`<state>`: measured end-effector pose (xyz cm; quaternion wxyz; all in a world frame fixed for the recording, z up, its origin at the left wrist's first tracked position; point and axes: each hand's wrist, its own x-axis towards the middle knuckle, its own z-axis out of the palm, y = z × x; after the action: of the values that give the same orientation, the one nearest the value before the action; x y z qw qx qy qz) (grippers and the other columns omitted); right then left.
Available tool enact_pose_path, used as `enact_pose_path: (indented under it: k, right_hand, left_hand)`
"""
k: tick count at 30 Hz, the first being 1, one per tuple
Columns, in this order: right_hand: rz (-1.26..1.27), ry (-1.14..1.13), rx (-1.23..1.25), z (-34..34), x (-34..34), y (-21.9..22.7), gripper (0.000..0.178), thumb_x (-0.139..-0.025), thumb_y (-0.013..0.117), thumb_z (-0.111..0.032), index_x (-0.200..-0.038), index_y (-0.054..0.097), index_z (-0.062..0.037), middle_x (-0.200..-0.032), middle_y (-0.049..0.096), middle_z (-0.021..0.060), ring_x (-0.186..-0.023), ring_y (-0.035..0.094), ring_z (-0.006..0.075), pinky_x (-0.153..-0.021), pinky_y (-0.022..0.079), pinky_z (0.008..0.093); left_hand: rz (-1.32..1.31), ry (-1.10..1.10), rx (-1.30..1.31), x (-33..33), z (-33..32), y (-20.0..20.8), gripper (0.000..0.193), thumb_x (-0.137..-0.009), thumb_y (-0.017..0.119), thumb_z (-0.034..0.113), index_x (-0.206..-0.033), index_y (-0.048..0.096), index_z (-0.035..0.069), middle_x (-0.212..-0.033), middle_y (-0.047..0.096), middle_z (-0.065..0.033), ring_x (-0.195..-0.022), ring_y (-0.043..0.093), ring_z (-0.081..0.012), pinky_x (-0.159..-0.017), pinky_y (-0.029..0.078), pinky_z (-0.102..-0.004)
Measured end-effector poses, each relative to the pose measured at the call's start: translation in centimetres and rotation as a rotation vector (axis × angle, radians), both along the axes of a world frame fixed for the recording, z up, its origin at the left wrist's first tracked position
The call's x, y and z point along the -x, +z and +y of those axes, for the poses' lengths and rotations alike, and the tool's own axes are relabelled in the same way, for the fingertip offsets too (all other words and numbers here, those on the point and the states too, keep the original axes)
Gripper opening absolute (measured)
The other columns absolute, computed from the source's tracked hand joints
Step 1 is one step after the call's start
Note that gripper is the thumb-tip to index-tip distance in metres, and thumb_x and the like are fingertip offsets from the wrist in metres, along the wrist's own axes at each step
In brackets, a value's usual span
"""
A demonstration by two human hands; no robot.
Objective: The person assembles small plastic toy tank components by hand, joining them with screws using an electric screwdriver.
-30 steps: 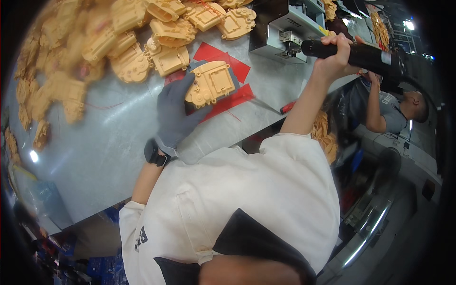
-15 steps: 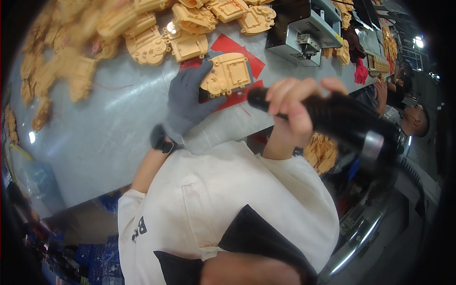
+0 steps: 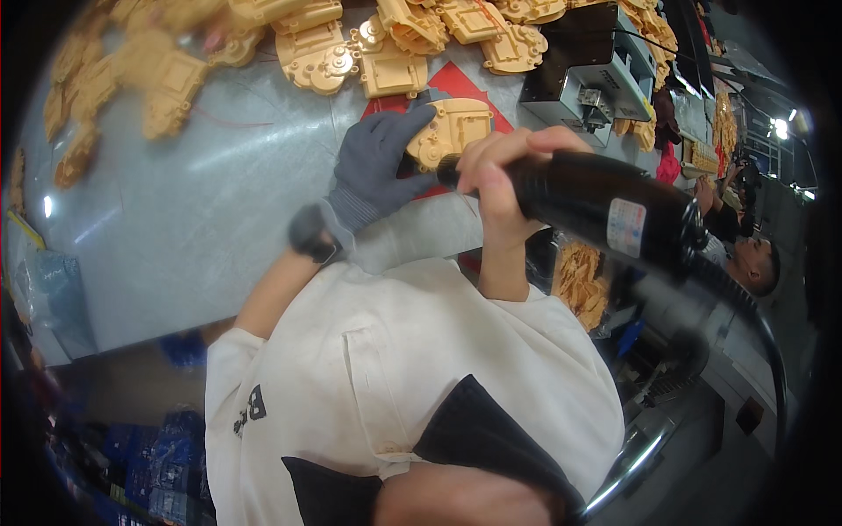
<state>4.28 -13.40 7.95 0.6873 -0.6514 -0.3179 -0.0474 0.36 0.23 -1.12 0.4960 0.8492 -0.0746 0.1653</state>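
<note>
Left grip (image 3: 377,162) holding yellow housing (image 3: 458,124); right grip (image 3: 509,171) around black tool (image 3: 583,200).

Not much legible here tbh. The black corded electric screwdriver (image 3: 561,188) has a white label (image 3: 625,226) with tiny print, too blurry to make out, and the white shirt (image 3: 474,342) has partly hidden black lettering (image 3: 255,402) on its left side.

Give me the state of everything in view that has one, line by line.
Left hand: gloved, clasping the yellow part
Right hand: bare, gripping the black tool
Yellow part: ribbed side up, partly covered
Black tool: held; running or not, unclear
Cable: attached to the tool, curved
Loose yellow parts: heaped untidily
Red sheets: partly covered
Boxy machine: standing, power state unclear
</note>
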Motion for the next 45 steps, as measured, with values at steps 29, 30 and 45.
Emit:
enact_pose_path:
  k: [29,30,45]
  right_hand:
    - [-0.18,-0.711,-0.344,-11.9,-12.2,4.1,0.043,-0.07,0.056,0.008,-0.109,0.038,0.0067,-0.06,0.053,0.0103,-0.045,0.052,0.0171,-0.055,0.05,0.0322]
    - [-0.17,-0.681,-0.338,-12.0,-12.9,3.5,0.04,-0.07,0.055,0.01,-0.106,0.039,0.0069,-0.057,0.053,0.0098,-0.045,0.052,0.0171,-0.053,0.048,0.0298]
    - [0.013,-0.126,-0.332,-2.1,-3.6,3.6,0.059,-0.073,0.048,-0.003,-0.127,0.026,-0.0005,-0.061,0.044,0.0075,-0.046,0.047,0.0185,-0.053,0.044,0.036]
  left_hand:
    - [0.041,0.001,-0.062,-0.5,-1.0,0.8,0.067,-0.064,0.075,0.027,-0.12,0.049,0.002,-0.103,0.059,-0.0149,-0.091,0.055,-0.0335,-0.079,0.043,-0.0421]
    - [0.039,-0.001,-0.054,-0.5,-0.9,0.8,0.067,-0.064,0.075,0.027,-0.12,0.049,0.003,-0.103,0.059,-0.0149,-0.091,0.055,-0.0334,-0.079,0.043,-0.0421]
    - [0.055,0.035,0.002,-0.3,-0.2,1.1,0.074,-0.064,0.076,0.031,-0.126,0.045,0.004,-0.103,0.058,-0.0132,-0.092,0.054,-0.0321,-0.081,0.043,-0.0413]
